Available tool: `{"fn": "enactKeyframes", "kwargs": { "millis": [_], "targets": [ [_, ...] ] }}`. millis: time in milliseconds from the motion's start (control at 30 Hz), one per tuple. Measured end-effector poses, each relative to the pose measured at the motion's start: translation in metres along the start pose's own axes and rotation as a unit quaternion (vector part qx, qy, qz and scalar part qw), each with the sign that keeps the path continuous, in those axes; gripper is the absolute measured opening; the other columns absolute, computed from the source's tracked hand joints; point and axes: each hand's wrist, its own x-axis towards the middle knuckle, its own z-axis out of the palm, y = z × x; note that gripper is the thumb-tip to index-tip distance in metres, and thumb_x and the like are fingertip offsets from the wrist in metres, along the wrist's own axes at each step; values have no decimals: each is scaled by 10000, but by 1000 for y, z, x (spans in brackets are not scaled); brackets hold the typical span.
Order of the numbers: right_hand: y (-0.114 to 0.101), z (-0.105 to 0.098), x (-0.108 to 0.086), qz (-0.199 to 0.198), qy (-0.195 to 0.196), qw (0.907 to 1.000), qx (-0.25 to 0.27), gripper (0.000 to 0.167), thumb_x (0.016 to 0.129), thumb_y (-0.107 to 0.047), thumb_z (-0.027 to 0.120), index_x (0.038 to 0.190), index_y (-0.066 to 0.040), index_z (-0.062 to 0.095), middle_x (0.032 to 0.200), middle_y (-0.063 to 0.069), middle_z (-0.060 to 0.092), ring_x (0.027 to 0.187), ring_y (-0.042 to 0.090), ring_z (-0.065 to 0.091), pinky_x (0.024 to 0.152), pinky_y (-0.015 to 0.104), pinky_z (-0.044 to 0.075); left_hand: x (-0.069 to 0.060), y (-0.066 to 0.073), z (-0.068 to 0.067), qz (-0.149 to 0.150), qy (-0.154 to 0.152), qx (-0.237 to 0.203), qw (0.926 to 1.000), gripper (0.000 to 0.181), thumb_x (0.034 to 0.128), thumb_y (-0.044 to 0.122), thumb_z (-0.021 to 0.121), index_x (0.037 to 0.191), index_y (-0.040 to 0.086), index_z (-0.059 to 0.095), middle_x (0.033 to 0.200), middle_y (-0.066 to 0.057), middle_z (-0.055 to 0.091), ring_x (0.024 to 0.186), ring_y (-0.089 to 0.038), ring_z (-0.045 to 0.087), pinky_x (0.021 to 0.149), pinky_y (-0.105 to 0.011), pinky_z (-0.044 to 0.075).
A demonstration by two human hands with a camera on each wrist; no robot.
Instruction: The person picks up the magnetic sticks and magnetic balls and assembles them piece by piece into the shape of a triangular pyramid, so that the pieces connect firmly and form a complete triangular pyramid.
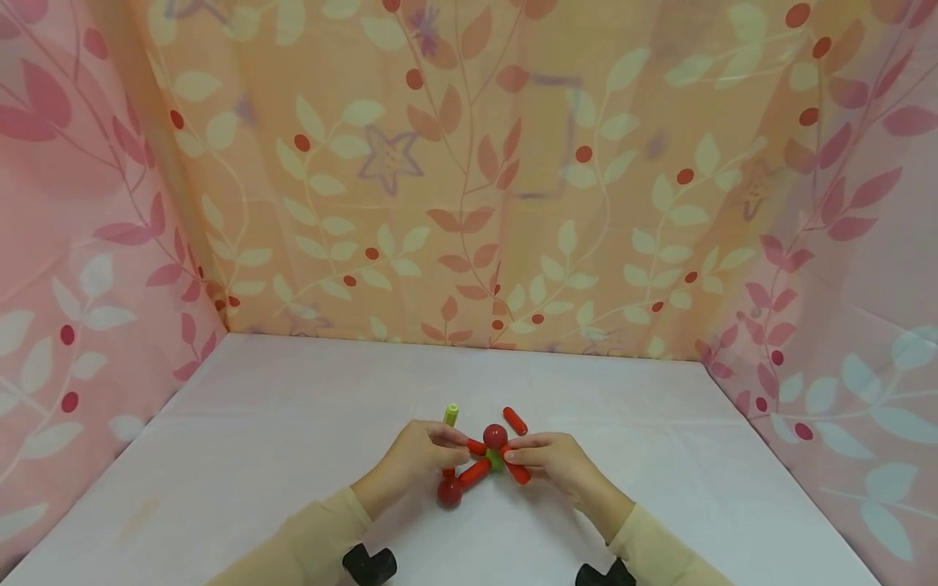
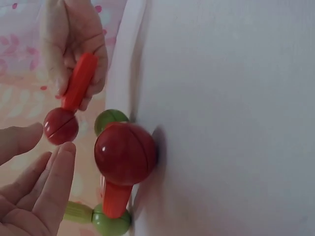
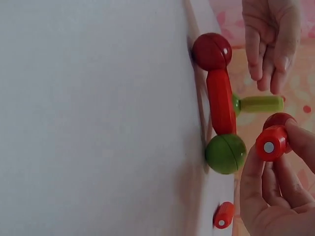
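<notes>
My right hand (image 1: 560,460) pinches a red stick (image 2: 81,81) that has a red ball (image 2: 61,126) on its end, raised off the table. In the right wrist view the stick's pale round end faces the camera. My left hand (image 1: 428,452) is close to that ball with its fingers extended and nothing gripped. Below the hands lies a frame of red sticks (image 3: 220,101) joined to a dark red ball (image 3: 211,51) and a green ball (image 3: 225,154). A second green ball (image 2: 112,219) carries an upright lime-green stick (image 1: 450,415).
A loose red stick (image 1: 515,421) lies on the white table (image 1: 293,391) behind my right hand. Flower-patterned cloth (image 1: 469,203) walls the table at the back and at both sides.
</notes>
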Motion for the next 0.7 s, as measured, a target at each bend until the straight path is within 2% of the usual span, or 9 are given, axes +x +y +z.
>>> {"fn": "enactKeyframes", "kwargs": {
  "millis": [167, 300, 433, 567, 700],
  "targets": [
    [-4, 10, -4, 53, -282, 9987, 420, 408, 877, -171, 744, 1213, 49, 673, 1042, 72, 762, 855, 111, 693, 781, 275, 587, -2, -2, 7, 74, -5, -73, 9999, 212, 829, 146, 776, 1000, 25, 749, 867, -16, 730, 751, -116, 626, 710, -287, 563],
    [-5, 16, -4, -8, -576, 9952, 795, 539, 896, -144, 719, 1353, 83, 544, 1045, 58, 759, 891, 110, 710, 844, 312, 595, -4, -4, 10, 165, -59, -23, 9998, 195, 810, 163, 797, 949, 35, 753, 796, 3, 727, 716, -94, 635, 684, -261, 565],
    [-6, 20, -4, -51, -818, 9901, 1138, 636, 895, -85, 709, 1445, 69, 429, 1013, 34, 753, 910, 120, 715, 874, 357, 592, -5, -3, 13, 200, -93, -56, 9997, 198, 796, 177, 816, 931, 44, 758, 787, 14, 727, 717, -88, 637, 672, -250, 560],
    [-5, 25, -4, -40, -978, 9851, 1413, 684, 889, -49, 709, 1483, 39, 381, 995, 20, 732, 910, 137, 718, 874, 384, 592, -7, -1, 14, 266, -65, -67, 9996, 209, 783, 158, 826, 935, 31, 760, 816, -12, 743, 723, -78, 642, 663, -242, 559],
    [-6, 28, -3, -1, -968, 9828, 1573, 668, 893, -63, 711, 1472, 34, 392, 976, 20, 713, 910, 145, 724, 878, 383, 589, -8, 1, 15, 261, 19, -26, 9997, 219, 772, 150, 833, 930, 20, 754, 826, -44, 754, 724, -82, 652, 654, -242, 561]
  ]
}}
